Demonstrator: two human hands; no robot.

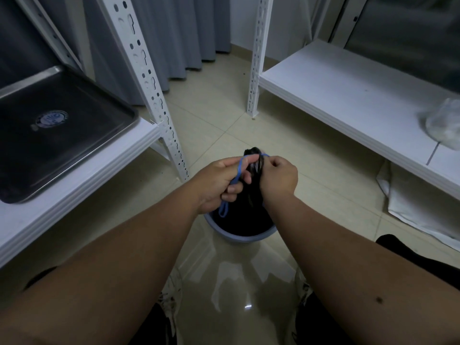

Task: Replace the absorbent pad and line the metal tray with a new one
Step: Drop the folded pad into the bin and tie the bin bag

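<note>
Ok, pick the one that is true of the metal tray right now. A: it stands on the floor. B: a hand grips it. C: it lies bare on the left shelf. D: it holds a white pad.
C: the metal tray lies on the left shelf with its dark bottom uncovered.

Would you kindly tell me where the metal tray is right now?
The metal tray lies on the white shelf at the left, beside the perforated upright.

Lighting is dim and cool throughout, with one small bright glint and soft reflections on the glossy floor tiles [246, 282], deep shadow over the metal tray [62, 135], wide-angle bending of the shelf posts [146, 78], and soft, slightly smeared edges.
</note>
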